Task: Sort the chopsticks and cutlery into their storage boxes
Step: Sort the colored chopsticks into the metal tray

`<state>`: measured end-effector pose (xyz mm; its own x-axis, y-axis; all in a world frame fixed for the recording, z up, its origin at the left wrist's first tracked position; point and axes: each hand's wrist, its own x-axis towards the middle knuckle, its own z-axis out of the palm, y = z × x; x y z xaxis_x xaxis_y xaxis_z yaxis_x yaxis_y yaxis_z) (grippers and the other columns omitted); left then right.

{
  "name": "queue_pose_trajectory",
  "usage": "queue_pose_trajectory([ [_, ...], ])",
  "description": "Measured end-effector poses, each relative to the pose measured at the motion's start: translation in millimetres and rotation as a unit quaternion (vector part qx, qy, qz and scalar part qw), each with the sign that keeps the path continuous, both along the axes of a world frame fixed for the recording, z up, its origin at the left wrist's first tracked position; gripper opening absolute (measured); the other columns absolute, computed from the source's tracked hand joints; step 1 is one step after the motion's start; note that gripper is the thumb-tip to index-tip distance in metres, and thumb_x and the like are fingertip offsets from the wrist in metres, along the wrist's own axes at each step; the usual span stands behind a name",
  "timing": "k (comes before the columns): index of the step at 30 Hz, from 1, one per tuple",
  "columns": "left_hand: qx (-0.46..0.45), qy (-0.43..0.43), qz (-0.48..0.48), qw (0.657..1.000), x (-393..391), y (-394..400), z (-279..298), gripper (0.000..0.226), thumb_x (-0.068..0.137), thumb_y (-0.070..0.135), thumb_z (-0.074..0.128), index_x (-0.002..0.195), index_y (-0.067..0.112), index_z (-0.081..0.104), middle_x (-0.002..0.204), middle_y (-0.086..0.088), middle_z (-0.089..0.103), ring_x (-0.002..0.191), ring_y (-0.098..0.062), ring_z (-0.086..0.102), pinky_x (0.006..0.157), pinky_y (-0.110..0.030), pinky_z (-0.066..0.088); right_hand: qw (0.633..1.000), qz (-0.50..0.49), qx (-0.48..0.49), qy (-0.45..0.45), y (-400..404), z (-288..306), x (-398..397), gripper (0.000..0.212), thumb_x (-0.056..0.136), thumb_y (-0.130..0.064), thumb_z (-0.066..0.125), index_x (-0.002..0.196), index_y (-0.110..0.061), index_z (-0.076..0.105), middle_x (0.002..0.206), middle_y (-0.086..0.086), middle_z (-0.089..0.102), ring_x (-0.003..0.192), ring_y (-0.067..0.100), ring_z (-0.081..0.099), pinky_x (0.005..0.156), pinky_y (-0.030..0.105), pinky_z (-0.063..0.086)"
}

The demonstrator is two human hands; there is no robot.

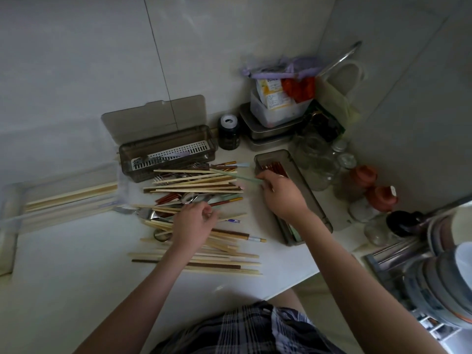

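Observation:
A loose pile of bamboo, brown and red chopsticks (196,185) mixed with forks and spoons (143,213) covers the middle of the white counter. My left hand (194,223) rests on the pile, its fingers curled and pinching a pale chopstick (235,216). My right hand (281,192) hovers over the long grey box (314,203) on the right, which holds red-brown chopsticks (274,167). It pinches a pair of pale green chopsticks (229,175) that point left over the pile. At the back stands a grey lidded box (168,146), open, with a white slotted tray and some cutlery inside.
A clear tray (10,213) at the left holds bamboo chopsticks (71,195). A dark jar (228,132), stacked metal tins (268,134), glass jars (316,159) and clay pots (362,175) crowd the back right corner. Stacked dishes (439,272) sit beside the sink at right.

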<state>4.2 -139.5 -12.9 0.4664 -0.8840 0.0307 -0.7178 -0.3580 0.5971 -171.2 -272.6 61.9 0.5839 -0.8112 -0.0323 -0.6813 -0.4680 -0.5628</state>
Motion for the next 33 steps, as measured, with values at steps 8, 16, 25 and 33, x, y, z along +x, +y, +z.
queue_pose_trajectory([
  [8,-0.051,0.532,0.146,0.832,-30,-34,37,0.011,0.093,0.015,0.054,0.092,0.008,0.062,0.082,-0.006,0.069,0.077,-0.017,0.069,0.069,-0.029,0.053,0.977,0.007,0.207,-0.046,29,-24,-9,0.022,0.096,-0.013,0.047,0.111,-0.022,0.059,0.081,-0.001,0.064,0.068,0.015,0.056,0.063,0.035,0.049],
  [16,-0.056,0.546,0.161,0.820,-28,-27,27,0.010,0.093,0.011,0.053,0.090,0.006,0.060,0.078,-0.008,0.066,0.065,-0.014,0.068,0.058,-0.021,0.056,0.979,-0.204,0.017,-0.022,7,-32,-44,0.059,0.090,0.003,0.036,0.140,-0.027,0.043,0.100,0.007,0.060,0.072,0.023,0.058,0.061,0.028,0.041],
  [25,-0.055,0.544,0.156,0.823,-27,-26,22,0.009,0.092,0.012,0.056,0.090,0.008,0.064,0.080,-0.007,0.067,0.073,-0.018,0.068,0.064,-0.023,0.057,0.957,-0.149,0.064,0.241,12,-60,-57,0.055,0.086,-0.001,0.049,0.137,-0.020,0.045,0.131,0.014,0.050,0.116,0.035,0.049,0.100,0.047,0.043],
  [33,-0.049,0.559,0.122,0.819,-33,-30,21,0.012,0.091,0.012,0.057,0.097,0.003,0.063,0.082,-0.008,0.068,0.072,-0.016,0.068,0.063,-0.023,0.054,0.998,-0.029,0.011,-0.046,36,-39,-15,0.031,0.095,-0.017,0.051,0.125,-0.020,0.059,0.117,0.001,0.063,0.103,0.016,0.059,0.090,0.032,0.049],
])
